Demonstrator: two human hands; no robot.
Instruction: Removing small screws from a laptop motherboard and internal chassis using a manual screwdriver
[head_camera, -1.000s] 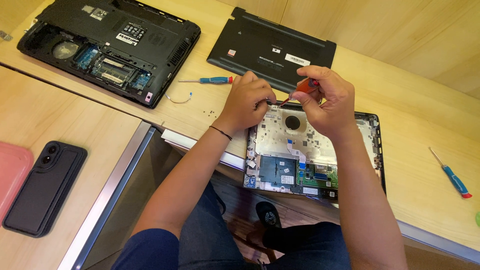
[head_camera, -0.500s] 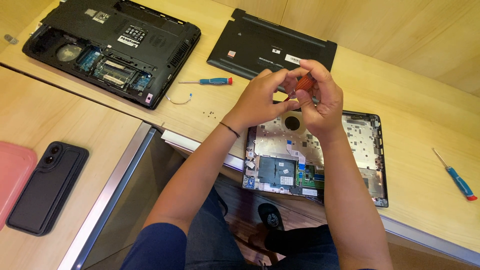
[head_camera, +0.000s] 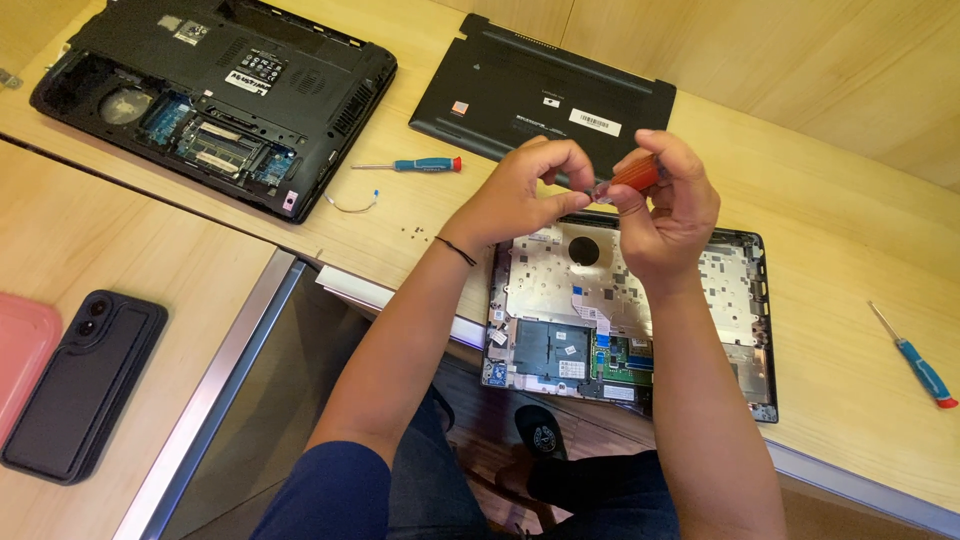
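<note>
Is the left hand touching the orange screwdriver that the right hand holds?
Touching. The head view shows the left hand pinching the tip end of the orange screwdriver, held by the right hand.

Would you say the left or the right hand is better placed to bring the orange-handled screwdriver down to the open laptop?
Probably right: the right hand grips the orange-handled screwdriver above the open laptop; the left hand only pinches its tip.
</note>
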